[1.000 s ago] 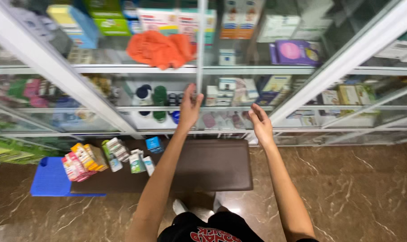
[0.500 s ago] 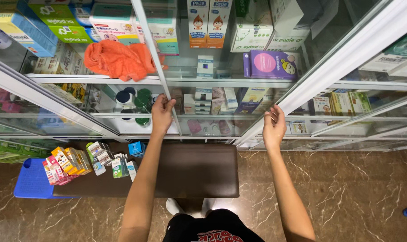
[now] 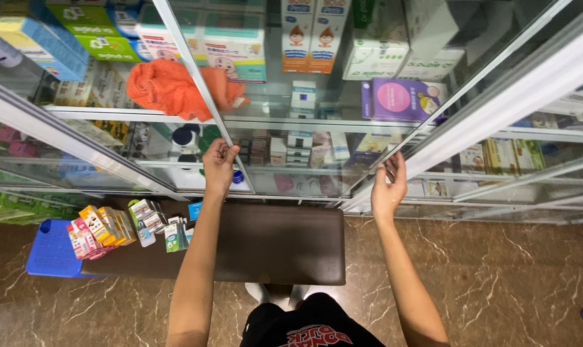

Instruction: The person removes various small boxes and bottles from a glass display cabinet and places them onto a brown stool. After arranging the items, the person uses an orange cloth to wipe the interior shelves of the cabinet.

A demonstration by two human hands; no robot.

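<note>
two hands raised, left hand point(image 3: 219, 166) seemingly gripping glass door point(image 3: 317, 128) edge, right hand point(image 3: 389, 186) open against it

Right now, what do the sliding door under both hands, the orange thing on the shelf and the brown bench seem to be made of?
The sliding door looks like clear glass: boxes show through it and it carries faint reflections. The left hand grips its edge, the right hand touches its other edge. The orange cloth seems soft fabric, crumpled into folds. The brown bench looks padded, perhaps leather or vinyl, with a smooth, dull sheen.
</note>
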